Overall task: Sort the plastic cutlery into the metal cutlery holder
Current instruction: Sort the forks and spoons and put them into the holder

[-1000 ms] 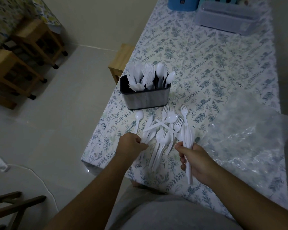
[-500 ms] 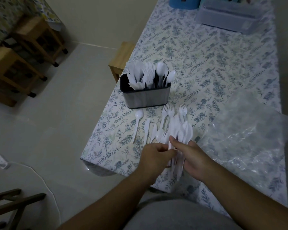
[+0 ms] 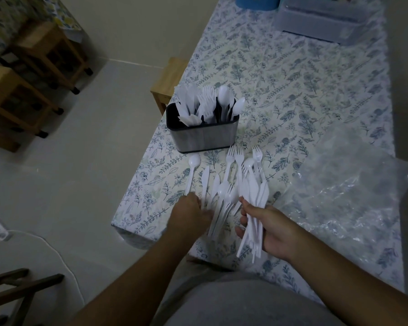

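- Gripping a bundle of white plastic knives (image 3: pixel 257 196), the right hand (image 3: pixel 272 228) hovers over the floral-clothed bench (image 3: pixel 304 90).
- Left hand (image 3: pixel 189 214) rests curled on loose white plastic cutlery (image 3: pixel 222 191); whether it pinches any, I cannot tell.
- Rectangular metal cutlery holder (image 3: pixel 204 135) stands just beyond, already holding white pieces.

One metal cutlery holder (image 3: pixel 204 137) stood beyond the two hands. One loose spoon (image 3: pixel 193 164) lay beyond the left hand (image 3: pixel 189 214); three forks (image 3: pixel 231 153) fanned beyond the right hand (image 3: pixel 266 228), which held several knives (image 3: pixel 254 191), too bunched to count.
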`<state>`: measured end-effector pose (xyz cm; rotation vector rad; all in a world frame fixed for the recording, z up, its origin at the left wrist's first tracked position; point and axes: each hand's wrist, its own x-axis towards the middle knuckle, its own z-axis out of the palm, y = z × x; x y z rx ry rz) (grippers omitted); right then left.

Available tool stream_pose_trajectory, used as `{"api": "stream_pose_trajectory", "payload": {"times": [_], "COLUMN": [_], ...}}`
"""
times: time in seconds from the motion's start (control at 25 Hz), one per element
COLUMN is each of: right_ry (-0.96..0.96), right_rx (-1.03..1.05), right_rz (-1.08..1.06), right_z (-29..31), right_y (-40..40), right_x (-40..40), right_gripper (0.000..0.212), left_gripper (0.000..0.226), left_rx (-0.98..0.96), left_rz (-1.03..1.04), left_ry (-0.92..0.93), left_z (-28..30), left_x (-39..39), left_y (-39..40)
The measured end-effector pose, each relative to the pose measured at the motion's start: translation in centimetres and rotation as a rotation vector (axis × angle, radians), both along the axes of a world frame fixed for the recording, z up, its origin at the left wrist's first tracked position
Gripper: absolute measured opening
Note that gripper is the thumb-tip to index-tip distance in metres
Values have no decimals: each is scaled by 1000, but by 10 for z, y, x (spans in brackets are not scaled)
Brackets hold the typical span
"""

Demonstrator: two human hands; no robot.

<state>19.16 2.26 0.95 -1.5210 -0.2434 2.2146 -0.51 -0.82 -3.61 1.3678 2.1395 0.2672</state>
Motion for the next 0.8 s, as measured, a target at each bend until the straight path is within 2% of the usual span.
{"api": "stream_pose_trajectory", "payload": {"times": [0.12,0.2,0.32,0.44,0.56,0.68,0.8], "right_ry": [33,-59,-175,-228,-348,-287,-246], "right_rx": [-20,10,84,166,217,206,178], "right_rz": [-43,-68,-230,-341,-403,-292,-70], "right_z": [0,-4,-8,-8,-10,-7,-1], "right_y": [-2,-2,0,0,1,-2,-5], "right_x": [-1,0,2,5,9,6,4], "right_gripper": [16,15,20,18,16,12,32], "left_gripper": [16,19,26,38,38,25,20], "left_rx": [-27,-45,-90,-90,-88,-93,-136], "left_rz": [-50,-60,-71,12,92,97,-73], "left_ry": [55,47,23,-103,-255,-479,-531], "left_z": [-5,-5,-2,1,13,35,50], "left_x": [3,2,-1,-1,2,22,51], "left_y": [5,12,17,15,13,15,16]}}
